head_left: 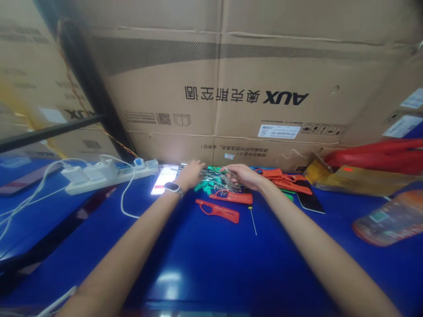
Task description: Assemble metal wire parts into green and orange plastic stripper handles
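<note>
left hand (pixel 191 174) blurred, wire pile (pixel 227 182) indistinct, red bundle (pixel 373 154) cut off at right

Orange handle shells (pixel 228 214): two up front — and a stack at right, too overlapped to call!
Green pieces (pixel 205 187): plenty, tangled past counting
Yellow-topped rod (pixel 253 220): just the one
White chargers (pixel 73 174): three — yes, three
Blue plug (pixel 139 163): one
Power strip (pixel 127 177): one
Lit phone (pixel 162 178): one
Smart band (pixel 172 187): one

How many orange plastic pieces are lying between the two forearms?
2: the first orange piece lies at the near edge of the green pile; the second orange piece lies nearer the camera. More may be hidden under the pile.
</note>
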`<state>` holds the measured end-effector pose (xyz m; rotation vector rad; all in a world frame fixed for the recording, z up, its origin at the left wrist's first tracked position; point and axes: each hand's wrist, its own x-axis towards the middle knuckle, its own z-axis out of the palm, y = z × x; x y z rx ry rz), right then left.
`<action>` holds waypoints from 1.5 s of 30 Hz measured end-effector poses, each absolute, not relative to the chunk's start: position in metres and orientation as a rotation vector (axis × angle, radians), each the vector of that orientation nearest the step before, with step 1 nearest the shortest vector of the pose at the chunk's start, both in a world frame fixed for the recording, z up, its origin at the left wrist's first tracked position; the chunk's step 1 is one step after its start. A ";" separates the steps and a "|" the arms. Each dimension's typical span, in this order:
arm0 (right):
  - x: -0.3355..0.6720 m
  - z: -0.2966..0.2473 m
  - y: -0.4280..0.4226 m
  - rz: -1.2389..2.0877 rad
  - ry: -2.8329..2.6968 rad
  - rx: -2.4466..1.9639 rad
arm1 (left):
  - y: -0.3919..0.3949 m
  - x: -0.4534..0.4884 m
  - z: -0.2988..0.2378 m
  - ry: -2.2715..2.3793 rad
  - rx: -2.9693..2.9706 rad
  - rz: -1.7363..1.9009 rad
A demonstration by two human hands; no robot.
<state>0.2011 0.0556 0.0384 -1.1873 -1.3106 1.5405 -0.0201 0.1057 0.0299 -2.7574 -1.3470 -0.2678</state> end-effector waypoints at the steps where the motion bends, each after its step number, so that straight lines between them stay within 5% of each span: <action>1: 0.203 0.036 0.055 1.513 -1.309 -1.196 | 0.114 -0.017 0.031 -1.337 -2.773 -0.219; 10: 0.214 0.021 0.062 1.356 -1.255 -1.169 | 0.145 -0.008 0.041 -1.168 -2.843 -0.145; 20: 0.216 0.020 0.057 1.082 -1.326 -1.202 | 0.128 -0.022 0.065 -0.957 -2.865 -0.872; 30: 0.190 0.026 0.031 0.784 -1.473 -1.275 | 0.075 -0.030 0.090 -0.900 -2.887 -1.097; 45: 0.185 0.021 -0.034 0.981 -1.901 -1.326 | 0.036 -0.057 0.023 -1.194 -3.089 -0.795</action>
